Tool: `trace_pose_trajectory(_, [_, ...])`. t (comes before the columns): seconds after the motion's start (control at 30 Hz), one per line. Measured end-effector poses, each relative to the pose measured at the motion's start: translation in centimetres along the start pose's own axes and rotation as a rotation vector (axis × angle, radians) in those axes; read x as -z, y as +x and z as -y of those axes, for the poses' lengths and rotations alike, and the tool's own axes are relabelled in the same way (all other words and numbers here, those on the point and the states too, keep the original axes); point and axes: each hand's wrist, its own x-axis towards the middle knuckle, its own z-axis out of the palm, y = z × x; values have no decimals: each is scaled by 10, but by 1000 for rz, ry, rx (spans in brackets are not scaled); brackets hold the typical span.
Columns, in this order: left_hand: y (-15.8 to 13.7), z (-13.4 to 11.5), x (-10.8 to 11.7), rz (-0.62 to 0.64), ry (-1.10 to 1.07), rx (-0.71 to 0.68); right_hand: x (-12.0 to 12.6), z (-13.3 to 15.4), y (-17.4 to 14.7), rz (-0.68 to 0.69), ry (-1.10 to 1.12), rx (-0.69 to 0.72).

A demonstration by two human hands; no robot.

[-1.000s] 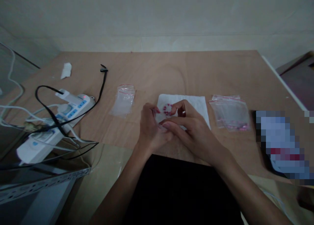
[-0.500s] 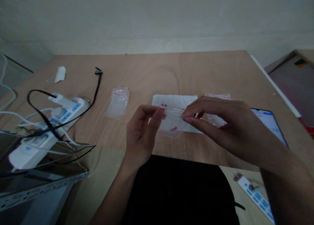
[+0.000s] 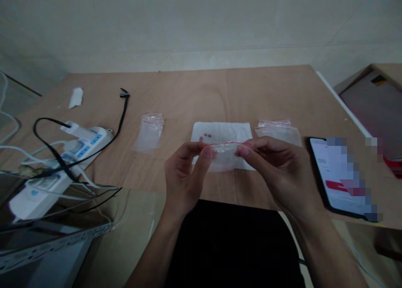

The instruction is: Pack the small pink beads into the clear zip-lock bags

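Bag (image 3: pixel 225 159) of clear film hangs over the white sheet (image 3: pixel 222 131), left hand (image 3: pixel 185 177) and right hand (image 3: pixel 281 175) each pinching a top corner; it looks light, limp and slippery, best held by its red-lined edge (image 3: pixel 224 144).

We tag a brown wood-grain worktop (image 3: pixel 194 95), small red bits (image 3: pixel 206 135) on a white sheet (image 3: pixel 223 131) near the front edge, clear held bag (image 3: pixel 225 152) with red top line (image 3: pixel 224 143). Toward the left edge we note a white power strip (image 3: pixel 87 149), blue sockets (image 3: pixel 94 140); toward front right corner, black-rimmed phone (image 3: pixel 323 164), red bar (image 3: pixel 335 185).
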Motion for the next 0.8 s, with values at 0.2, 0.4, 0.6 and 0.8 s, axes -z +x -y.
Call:
trace_pose_trajectory(0.2, [0,-2,2,47,68,46,-1,-6,-6,77,2,-66])
trace_pose_trajectory(0.4, [-4,-4,-3,82,51,84,-10,-4,-15,8,74,-80])
trace_pose_trajectory(0.6, [0,-11,-5,224,87,131,-12,3,-15,2,68,-83])
trace_pose_trajectory(0.8, [1,-15,-10,220,131,123,-17,2,-22,-110,137,-212])
